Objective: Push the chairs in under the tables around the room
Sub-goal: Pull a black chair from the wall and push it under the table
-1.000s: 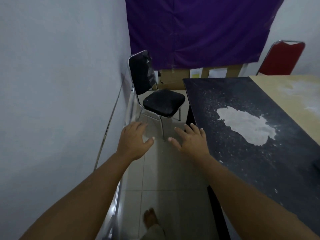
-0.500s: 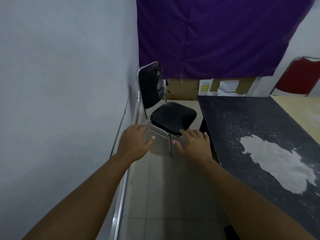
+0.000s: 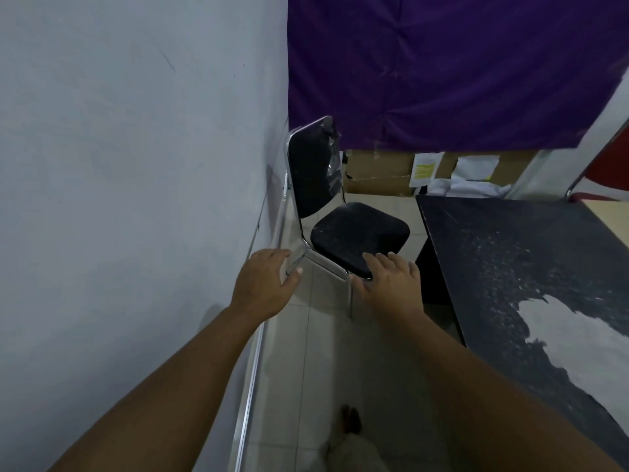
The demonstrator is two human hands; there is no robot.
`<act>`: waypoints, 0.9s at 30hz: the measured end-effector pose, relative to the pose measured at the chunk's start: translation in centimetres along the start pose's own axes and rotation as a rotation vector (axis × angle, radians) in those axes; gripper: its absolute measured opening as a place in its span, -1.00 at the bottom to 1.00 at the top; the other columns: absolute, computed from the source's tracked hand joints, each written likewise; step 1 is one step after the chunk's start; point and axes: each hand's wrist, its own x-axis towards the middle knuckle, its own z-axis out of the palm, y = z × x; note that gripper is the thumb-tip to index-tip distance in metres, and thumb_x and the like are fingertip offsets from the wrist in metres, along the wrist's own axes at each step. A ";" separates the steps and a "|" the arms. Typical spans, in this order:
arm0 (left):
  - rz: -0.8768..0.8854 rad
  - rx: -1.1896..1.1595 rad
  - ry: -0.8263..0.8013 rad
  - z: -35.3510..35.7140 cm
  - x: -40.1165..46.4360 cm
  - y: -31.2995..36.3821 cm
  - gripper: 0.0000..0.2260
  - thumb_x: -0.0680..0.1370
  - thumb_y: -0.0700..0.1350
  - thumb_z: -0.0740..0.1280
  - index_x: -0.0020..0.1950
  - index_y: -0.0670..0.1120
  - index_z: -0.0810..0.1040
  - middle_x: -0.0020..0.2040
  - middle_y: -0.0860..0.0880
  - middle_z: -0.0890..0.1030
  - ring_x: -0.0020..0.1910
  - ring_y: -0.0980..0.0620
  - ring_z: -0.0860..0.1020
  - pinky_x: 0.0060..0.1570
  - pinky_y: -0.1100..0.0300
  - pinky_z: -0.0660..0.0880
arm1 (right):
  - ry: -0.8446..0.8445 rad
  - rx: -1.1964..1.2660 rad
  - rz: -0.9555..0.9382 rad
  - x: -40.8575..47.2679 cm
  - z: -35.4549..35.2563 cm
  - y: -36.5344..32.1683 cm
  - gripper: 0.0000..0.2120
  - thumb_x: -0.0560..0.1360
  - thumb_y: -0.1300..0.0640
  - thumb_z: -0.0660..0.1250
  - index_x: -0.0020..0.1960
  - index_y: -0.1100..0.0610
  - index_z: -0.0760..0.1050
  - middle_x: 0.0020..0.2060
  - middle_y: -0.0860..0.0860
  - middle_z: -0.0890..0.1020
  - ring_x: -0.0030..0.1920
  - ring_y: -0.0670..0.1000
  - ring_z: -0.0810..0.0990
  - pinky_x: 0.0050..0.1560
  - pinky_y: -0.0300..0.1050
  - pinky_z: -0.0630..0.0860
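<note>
Beside wall: black padded chair [image 3: 357, 233] (chrome frame), dark speckled table [image 3: 510, 253].

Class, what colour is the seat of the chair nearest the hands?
Black, on a shiny metal frame; the seat shows best in the head view.

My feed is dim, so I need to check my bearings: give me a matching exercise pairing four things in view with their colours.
Things:
1. chair seat
2. curtain
3. chair at far right edge
4. boxes under the curtain

Colours:
A. red
B. brown cardboard
C. black
D. purple

Pairs: 1-C, 2-D, 3-A, 4-B
</note>
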 end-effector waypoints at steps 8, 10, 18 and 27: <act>-0.018 -0.006 0.016 2.1 8.4 -2.3 -0.40 0.50 0.25 0.10 0.30 -0.16 0.54 0.20 -0.13 0.60 0.21 -0.11 0.51 0.19 0.10 0.39 | -0.015 0.031 0.048 8.5 1.8 1.5 -0.44 0.57 -0.25 0.12 0.49 -0.02 0.27 0.41 0.01 0.44 0.49 0.10 0.21 0.48 0.22 0.07; -0.028 -0.011 0.013 2.4 11.0 -2.5 -0.39 0.50 0.25 0.09 0.31 -0.15 0.53 0.22 -0.13 0.59 0.23 -0.09 0.49 0.22 0.08 0.38 | 0.004 0.047 0.057 11.2 1.8 2.1 -0.45 0.57 -0.24 0.13 0.48 0.00 0.29 0.40 0.02 0.45 0.48 0.10 0.23 0.47 0.22 0.09; -0.047 -0.006 0.020 4.8 21.1 -2.9 -0.47 0.52 0.17 0.17 0.30 -0.16 0.53 0.21 -0.15 0.59 0.21 -0.12 0.51 0.18 0.13 0.35 | 0.026 0.041 0.056 21.8 2.3 5.0 -0.45 0.57 -0.24 0.14 0.45 0.02 0.34 0.37 0.04 0.48 0.45 0.12 0.28 0.44 0.25 0.14; -0.069 -0.038 0.002 7.7 28.7 -4.4 -0.49 0.52 0.17 0.18 0.32 -0.15 0.52 0.23 -0.13 0.58 0.23 -0.11 0.49 0.21 0.09 0.37 | -0.028 0.033 0.057 29.2 4.6 6.8 -0.44 0.57 -0.26 0.10 0.47 0.00 0.31 0.40 0.02 0.45 0.47 0.10 0.26 0.45 0.24 0.14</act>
